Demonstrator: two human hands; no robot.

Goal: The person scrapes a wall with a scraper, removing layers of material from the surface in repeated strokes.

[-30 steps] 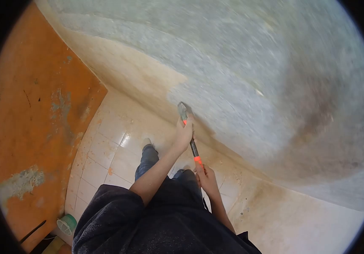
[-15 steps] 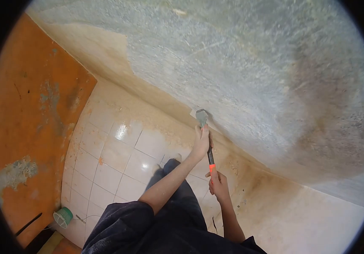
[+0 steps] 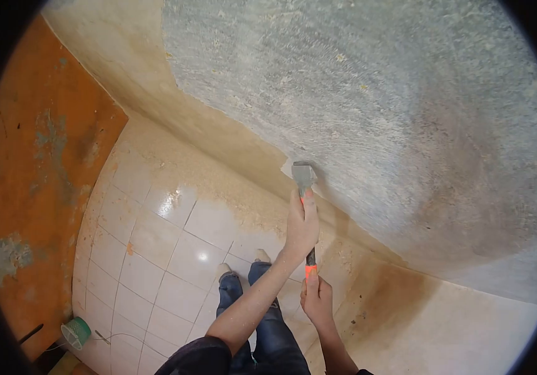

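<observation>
A wall scraper [image 3: 303,177] with a flat grey blade and a black and orange handle is held in both hands. My left hand [image 3: 303,225] wraps round the upper handle just below the blade. Lower down, my right hand [image 3: 317,303] grips the handle near its orange band. The blade lies at or very near the wall [image 3: 356,125], beside the edge where the rough grey bared surface meets the beige coating [image 3: 231,134]; whether it touches cannot be made out.
White floor tiles [image 3: 150,269], dusty with scrapings along the wall's foot, lie below. My feet [image 3: 262,255] stand on them. On the left rises an orange wall [image 3: 37,187] with peeling patches. A green and white basket [image 3: 76,333] sits at the lower left, near a thin cable.
The view has shifted, so the floor and more of my legs show. The scraper blade now shows its flat face more fully, and both hands sit slightly lower in view, still on the handle.
</observation>
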